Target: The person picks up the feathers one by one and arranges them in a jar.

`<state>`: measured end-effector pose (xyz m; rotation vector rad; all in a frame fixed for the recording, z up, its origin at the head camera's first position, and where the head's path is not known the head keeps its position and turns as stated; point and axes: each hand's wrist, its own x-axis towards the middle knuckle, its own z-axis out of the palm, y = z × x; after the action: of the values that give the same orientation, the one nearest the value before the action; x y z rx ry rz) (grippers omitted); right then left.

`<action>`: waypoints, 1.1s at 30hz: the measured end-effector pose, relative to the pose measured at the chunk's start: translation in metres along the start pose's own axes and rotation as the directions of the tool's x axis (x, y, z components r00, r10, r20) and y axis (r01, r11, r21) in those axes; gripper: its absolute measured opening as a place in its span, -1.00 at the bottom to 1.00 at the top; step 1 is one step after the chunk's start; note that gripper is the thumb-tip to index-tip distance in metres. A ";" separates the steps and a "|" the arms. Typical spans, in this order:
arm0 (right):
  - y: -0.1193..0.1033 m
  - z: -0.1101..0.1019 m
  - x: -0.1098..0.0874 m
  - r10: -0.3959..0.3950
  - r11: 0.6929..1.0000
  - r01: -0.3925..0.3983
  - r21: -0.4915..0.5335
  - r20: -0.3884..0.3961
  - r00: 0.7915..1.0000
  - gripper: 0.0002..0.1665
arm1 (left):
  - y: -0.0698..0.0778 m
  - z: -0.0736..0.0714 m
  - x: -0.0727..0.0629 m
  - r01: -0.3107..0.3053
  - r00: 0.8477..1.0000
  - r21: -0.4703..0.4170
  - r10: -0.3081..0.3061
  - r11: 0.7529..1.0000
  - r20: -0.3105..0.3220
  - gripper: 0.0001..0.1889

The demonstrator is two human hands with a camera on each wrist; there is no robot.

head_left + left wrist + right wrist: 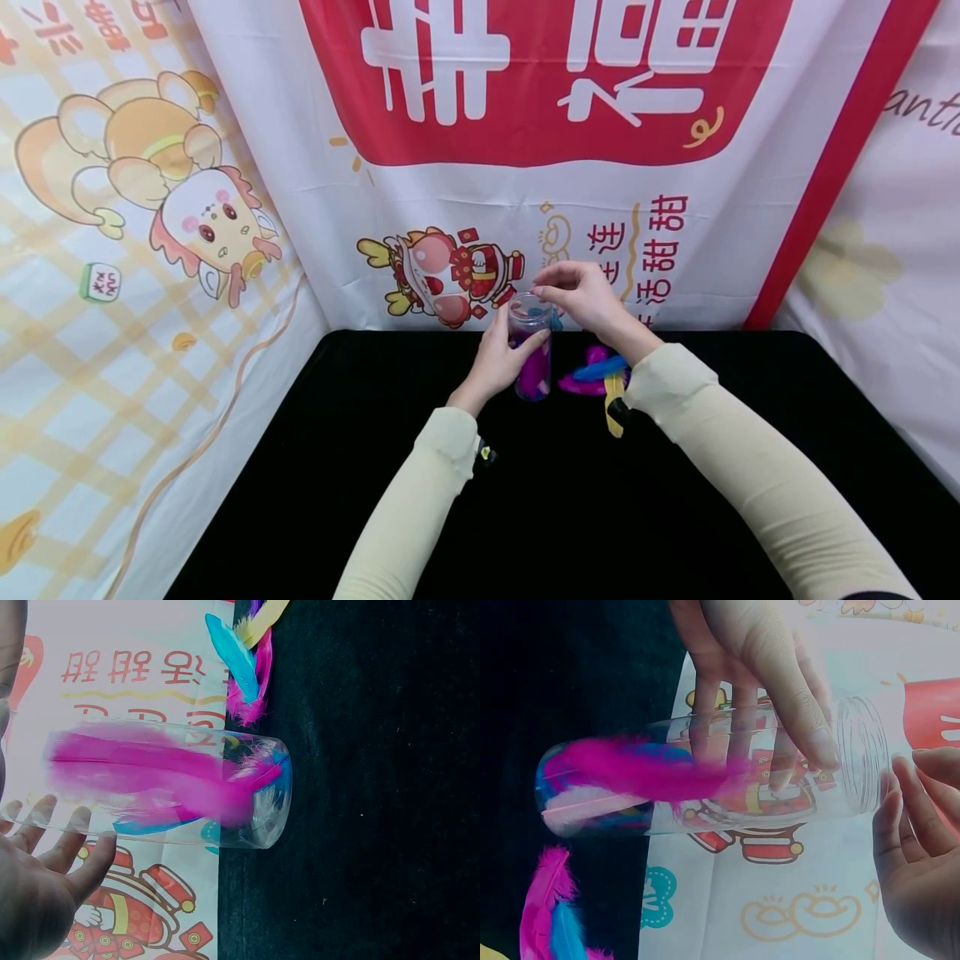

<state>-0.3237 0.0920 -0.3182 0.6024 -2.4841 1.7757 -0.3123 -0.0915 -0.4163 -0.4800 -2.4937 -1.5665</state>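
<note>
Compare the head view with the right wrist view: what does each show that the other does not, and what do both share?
Only the head view: the left sleeve and right sleeve.

Only the right wrist view: screw threads on the clear jar.

Both: the left hand holding that jar, the right hand at its mouth, magenta feathers inside, loose feathers outside.

Booth-like workspace, black table [540,517], printed hangings [420,185] on 3 sides, cartoon figures [213,218]
</note>
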 end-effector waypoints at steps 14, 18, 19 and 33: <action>-0.004 -0.010 -0.005 0.020 1.000 -0.020 0.001 0.042 0.999 -0.69 | 0.001 0.000 0.000 0.006 1.000 -0.012 -0.006 1.000 -0.001 -0.19; -0.004 -0.016 -0.007 0.008 1.000 -0.006 -0.030 0.062 0.998 -0.68 | 0.003 -0.001 0.000 -0.003 1.000 -0.016 0.003 1.000 -0.011 -0.20; -0.003 -0.017 -0.008 0.006 0.999 -0.003 -0.040 0.067 0.998 -0.67 | 0.003 -0.001 0.000 -0.004 1.000 -0.016 0.004 1.000 -0.011 -0.20; 0.008 -0.032 -0.017 0.020 0.996 -0.011 -0.083 0.104 0.994 -0.68 | 0.001 0.002 0.001 0.006 1.000 -0.028 -0.006 1.000 -0.016 -0.20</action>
<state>-0.3172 0.1284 -0.3188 0.6899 -2.6225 1.6789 -0.3128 -0.0896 -0.4163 -0.4617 -2.4667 -1.6029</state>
